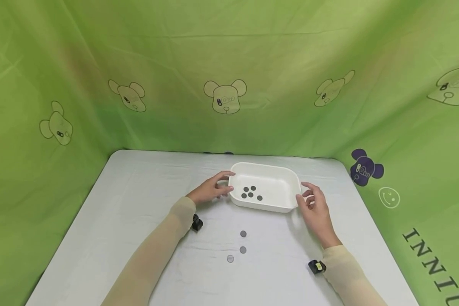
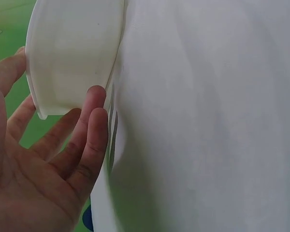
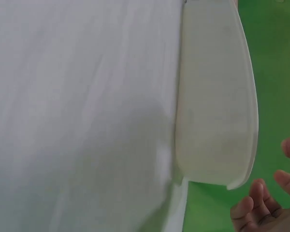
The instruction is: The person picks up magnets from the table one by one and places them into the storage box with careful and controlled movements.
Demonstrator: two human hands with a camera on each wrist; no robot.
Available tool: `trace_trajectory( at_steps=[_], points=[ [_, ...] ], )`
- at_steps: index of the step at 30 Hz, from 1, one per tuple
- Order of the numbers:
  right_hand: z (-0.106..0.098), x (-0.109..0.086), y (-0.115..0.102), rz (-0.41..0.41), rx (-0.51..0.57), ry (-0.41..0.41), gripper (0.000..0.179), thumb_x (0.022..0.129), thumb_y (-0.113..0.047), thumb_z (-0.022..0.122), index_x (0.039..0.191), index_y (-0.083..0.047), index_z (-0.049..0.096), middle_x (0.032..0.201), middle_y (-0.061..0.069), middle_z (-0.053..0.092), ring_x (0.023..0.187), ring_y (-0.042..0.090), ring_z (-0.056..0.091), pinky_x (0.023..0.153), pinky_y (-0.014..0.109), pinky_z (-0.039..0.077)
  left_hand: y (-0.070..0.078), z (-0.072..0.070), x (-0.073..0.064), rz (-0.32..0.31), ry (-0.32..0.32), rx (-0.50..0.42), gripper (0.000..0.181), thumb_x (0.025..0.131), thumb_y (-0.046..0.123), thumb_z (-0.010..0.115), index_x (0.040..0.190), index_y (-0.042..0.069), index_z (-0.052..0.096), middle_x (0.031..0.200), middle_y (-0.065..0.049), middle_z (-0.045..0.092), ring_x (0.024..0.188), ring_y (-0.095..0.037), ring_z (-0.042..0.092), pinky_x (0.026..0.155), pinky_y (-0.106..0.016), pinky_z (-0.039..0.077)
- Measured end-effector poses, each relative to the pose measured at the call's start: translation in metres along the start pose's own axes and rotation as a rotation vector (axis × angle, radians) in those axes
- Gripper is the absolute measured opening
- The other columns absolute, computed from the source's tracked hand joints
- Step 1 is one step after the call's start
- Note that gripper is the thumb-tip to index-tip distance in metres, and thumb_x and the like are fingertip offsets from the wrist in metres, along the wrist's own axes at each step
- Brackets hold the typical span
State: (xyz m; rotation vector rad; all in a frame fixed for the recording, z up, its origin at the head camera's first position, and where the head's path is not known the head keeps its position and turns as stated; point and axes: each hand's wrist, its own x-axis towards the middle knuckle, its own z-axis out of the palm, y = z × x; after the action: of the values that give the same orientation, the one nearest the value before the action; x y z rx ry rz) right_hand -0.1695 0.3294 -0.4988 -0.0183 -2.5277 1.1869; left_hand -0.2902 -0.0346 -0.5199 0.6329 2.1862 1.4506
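A white rectangular tray (image 1: pixel 267 208) with rounded corners and raised walls stands toward the back of the table. Several small dark grey discs, coin-like (image 1: pixel 250 194), lie inside it, in its left half. At the tray's left end is my left hand (image 1: pixel 210 189); its fingers are spread, with fingertips at the rim. The left wrist view shows the hand (image 2: pixel 53 159) beside the tray's end wall (image 2: pixel 72 63), fingers loosely extended. My right hand (image 1: pixel 316 210) is by the right end, fingers loosely bent. In the right wrist view, a small gap separates its visible fingers (image 3: pixel 257 193) from the tray (image 3: pixel 215 106).
Three more discs lie on the white table in front of the tray: two dark ones (image 1: pixel 243 233) and a lighter, silvery one (image 1: pixel 230 259). Green cloth (image 1: pixel 225 55) with bear prints surrounds the back and sides of the table (image 1: pixel 283 272).
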Motion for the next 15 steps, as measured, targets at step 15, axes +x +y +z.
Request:
trace_trajectory(
  at_steps=[15],
  points=[
    [0.020,-0.012,-0.031,-0.185,0.015,-0.115,0.044,0.100,-0.003,0.073,0.142,-0.004,0.059,0.105,0.011,0.059,0.079,0.012,0.051,0.065,0.020,0.042,0.001,0.000,-0.001,0.001,-0.009,0.003,0.059,0.108,0.039,0.067,0.161,0.038,0.042,0.165,-0.013,0.046,0.104,-0.021,0.074,0.080,-0.034,0.055]
  ],
)
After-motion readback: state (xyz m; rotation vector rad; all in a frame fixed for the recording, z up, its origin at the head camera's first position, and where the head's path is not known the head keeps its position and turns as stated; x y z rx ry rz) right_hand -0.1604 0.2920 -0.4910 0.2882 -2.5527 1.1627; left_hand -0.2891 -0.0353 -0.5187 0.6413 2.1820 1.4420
